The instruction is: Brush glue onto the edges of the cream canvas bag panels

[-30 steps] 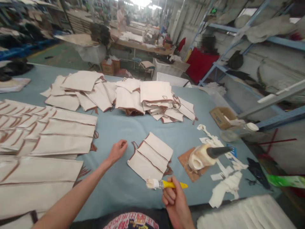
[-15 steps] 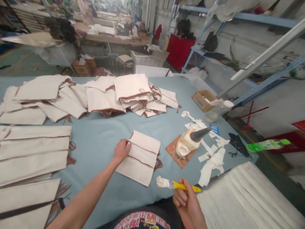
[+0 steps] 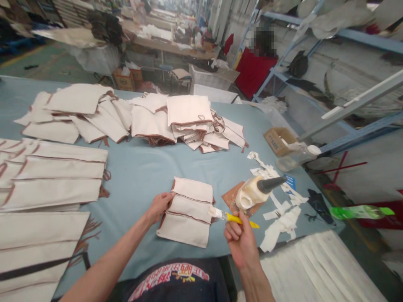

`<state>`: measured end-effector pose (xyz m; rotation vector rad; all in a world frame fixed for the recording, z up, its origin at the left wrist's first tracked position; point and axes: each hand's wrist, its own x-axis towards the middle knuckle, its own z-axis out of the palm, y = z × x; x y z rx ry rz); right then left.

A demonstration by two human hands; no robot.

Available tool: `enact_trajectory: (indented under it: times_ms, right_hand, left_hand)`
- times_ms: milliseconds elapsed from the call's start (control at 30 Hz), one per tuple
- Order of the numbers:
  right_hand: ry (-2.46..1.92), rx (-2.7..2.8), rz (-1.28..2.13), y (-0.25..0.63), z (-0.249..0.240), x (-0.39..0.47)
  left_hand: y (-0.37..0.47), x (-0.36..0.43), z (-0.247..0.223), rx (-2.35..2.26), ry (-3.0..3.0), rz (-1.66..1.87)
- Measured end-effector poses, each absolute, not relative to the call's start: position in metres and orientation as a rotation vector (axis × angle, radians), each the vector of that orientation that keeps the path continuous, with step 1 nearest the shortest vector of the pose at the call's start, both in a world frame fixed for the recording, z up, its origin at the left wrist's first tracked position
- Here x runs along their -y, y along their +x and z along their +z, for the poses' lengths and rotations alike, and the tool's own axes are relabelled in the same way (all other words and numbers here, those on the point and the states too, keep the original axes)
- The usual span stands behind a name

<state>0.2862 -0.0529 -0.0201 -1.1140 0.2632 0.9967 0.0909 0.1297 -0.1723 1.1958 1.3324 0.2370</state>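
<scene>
My left hand (image 3: 160, 205) pinches the left edge of a small stack of cream fabric pieces (image 3: 189, 228) with brown edging, laid overlapping on the table. In my right hand (image 3: 239, 235) is a paintbrush (image 3: 241, 221) with a yellow handle. Its bristles, coated in something white, reach the right edge of the stack; whether they touch it I cannot tell. Just beyond my right hand, a cream plastic bottle (image 3: 251, 193) with a dark cone-shaped top and a cut-out opening lies on a brown square (image 3: 229, 195).
Piles of similar fabric pieces (image 3: 189, 110) lie along the far side, with overlapping rows (image 3: 63, 167) at the left. White scraps (image 3: 283, 220), a clear jar (image 3: 296, 157), a small cardboard box (image 3: 278, 141) and a green bottle (image 3: 360, 212) are at the right. Blue metal shelving (image 3: 283, 71) stands behind.
My right hand has raised the brush away from my body, bringing its bristles to the stack's right edge. My left hand keeps its hold on the left edge. The camera view has shifted.
</scene>
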Motion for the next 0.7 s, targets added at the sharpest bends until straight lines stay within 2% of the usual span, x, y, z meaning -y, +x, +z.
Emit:
enact_trajectory:
  times_ms: [367,700]
  right_hand:
    - [-1.107,-0.223,0.843,0.298,-0.008,0.062]
    - [-1.121,-0.125,0.804,0.266,-0.009,0.073]
  left_hand:
    - [0.084,-0.103,-0.135,-0.874,1.108,0.335]
    - [0.082,-0.079,-0.055,-0.707,1.222,0.33]
